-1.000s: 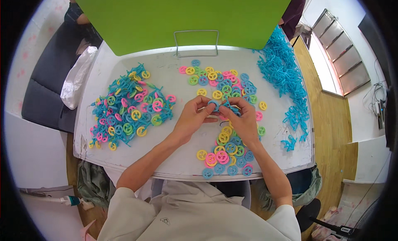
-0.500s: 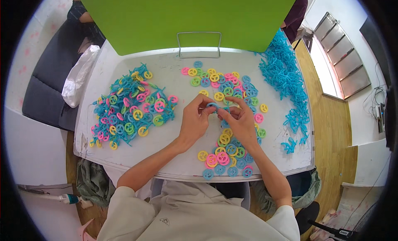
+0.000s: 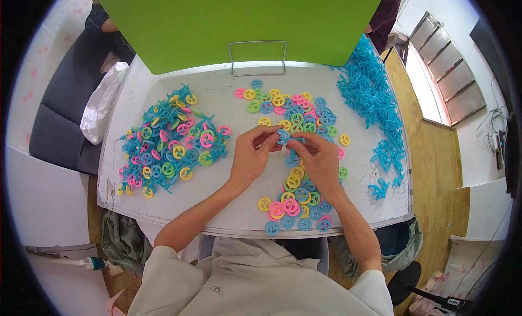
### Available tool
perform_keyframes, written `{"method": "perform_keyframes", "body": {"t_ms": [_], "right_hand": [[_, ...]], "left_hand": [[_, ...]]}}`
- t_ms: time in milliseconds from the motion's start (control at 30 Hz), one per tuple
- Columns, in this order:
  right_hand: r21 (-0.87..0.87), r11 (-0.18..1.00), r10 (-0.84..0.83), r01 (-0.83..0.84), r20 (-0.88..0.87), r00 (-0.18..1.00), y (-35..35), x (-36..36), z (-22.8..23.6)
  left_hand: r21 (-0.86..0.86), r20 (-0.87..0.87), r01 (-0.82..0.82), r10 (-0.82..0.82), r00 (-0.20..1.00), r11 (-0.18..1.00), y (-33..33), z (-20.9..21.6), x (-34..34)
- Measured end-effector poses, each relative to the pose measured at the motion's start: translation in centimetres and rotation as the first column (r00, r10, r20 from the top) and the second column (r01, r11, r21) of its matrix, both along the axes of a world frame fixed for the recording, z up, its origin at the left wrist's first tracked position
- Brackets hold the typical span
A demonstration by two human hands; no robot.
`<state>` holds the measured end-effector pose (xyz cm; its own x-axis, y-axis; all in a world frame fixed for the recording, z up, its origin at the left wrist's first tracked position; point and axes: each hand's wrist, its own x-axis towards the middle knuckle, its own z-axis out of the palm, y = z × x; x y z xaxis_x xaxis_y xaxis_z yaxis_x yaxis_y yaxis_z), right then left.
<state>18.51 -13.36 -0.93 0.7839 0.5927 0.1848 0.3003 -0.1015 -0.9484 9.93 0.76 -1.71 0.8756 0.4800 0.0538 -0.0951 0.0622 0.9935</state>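
Where the white table stands against a green upright panel, a wooden floor is seen along its right side and a dark padded seat at its left, with a white plastic bag lying over the table's left edge. Three heaps are counted across the surface: a mixed pile of blue pronged pieces and coloured rings at the left, a spread of loose pink, yellow, green and blue rings in the middle, too many to be numbered, and a heap of blue pronged pieces at the right. A wire bracket is set at the far edge. Above the middle spread, a single blue ring is pinched between the thumb and fingers of the left hand, and it is met from the other side by the closed fingertips of the right hand, so that it is gripped by both. Compared with half a second ago, the hands are found in almost the same place, and the heaps are unchanged.
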Motion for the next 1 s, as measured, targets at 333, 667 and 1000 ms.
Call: {"method": "perform_keyframes", "body": {"t_ms": [333, 667, 1000], "right_hand": [[-0.013, 1.000, -0.015, 0.012, -0.277, 0.961, 0.6, -0.7, 0.1], [-0.002, 0.988, -0.153, 0.153, -0.022, 0.988, 0.9, -1.9, -0.6], [-0.107, 0.994, -0.001, -0.003, -0.044, 0.999, -0.1, 0.0, -0.5]], "left_hand": [[0.112, 0.034, -0.083, 0.079, 0.996, 0.990, -0.7, -0.9, -0.4], [-0.111, 0.003, -0.011, 0.012, 1.000, 0.994, -0.6, 0.1, -0.5], [-0.107, -0.010, 0.048, -0.049, 0.999, 0.993, -0.3, -0.9, 0.0]]}}
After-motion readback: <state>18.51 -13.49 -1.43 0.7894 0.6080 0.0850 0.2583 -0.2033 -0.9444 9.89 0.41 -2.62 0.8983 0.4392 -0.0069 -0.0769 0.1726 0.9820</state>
